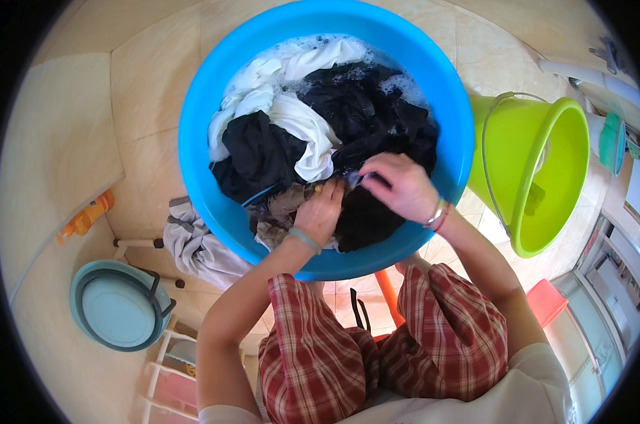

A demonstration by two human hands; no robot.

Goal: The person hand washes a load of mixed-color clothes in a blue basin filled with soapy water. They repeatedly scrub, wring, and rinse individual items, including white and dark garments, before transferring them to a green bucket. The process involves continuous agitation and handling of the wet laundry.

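A large blue basin (196, 212) holds soapy water and a heap of wet laundry. My left hand (320, 212) is closed on a grey-brown garment (286, 203) near the basin's close edge, its fingertips partly sunk in the cloth. To its right my right hand (402, 187) is curled, thumb and fingers drawn together just above the dark clothes (362, 106); what it pinches, if anything, is too small to tell. A twisted white garment (307, 134) lies beyond my left hand, with a black garment (253, 148) to its left. Foam (256, 60) floats along the far side.
On the right a lime-green bucket (503, 148) lies tipped over with its wire handle. Left of the basin, a grey-and-white cloth (200, 247) is on the tiles. A teal basin (115, 311), an orange bottle (86, 215) and a white rack (161, 367) are at the left wall.
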